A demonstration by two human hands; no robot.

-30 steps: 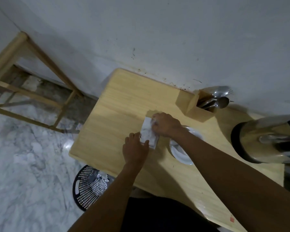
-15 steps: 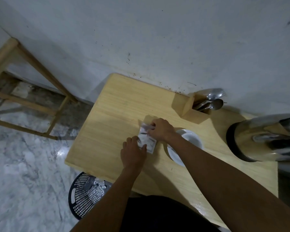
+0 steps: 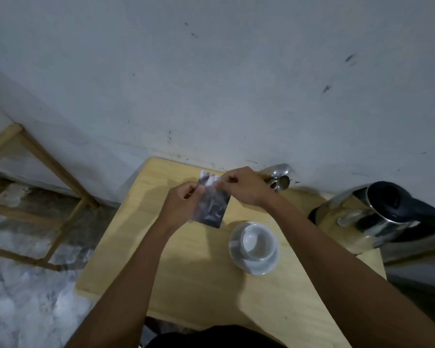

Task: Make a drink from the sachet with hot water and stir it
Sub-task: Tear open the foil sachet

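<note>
hands: left (image 3: 180, 204), right (image 3: 239, 185) raised | both pinch sachet (image 3: 212, 204) top

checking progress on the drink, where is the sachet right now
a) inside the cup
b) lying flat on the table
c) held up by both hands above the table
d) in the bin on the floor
c: the sachet is pinched at its top edge between the left hand and the right hand, lifted above the table, while the cup sits empty.

Bare table (image 3: 126, 247) left and near edge; cup (image 3: 258, 243), kettle (image 3: 369, 217), spoons (image 3: 280, 177) crowd right.
</note>
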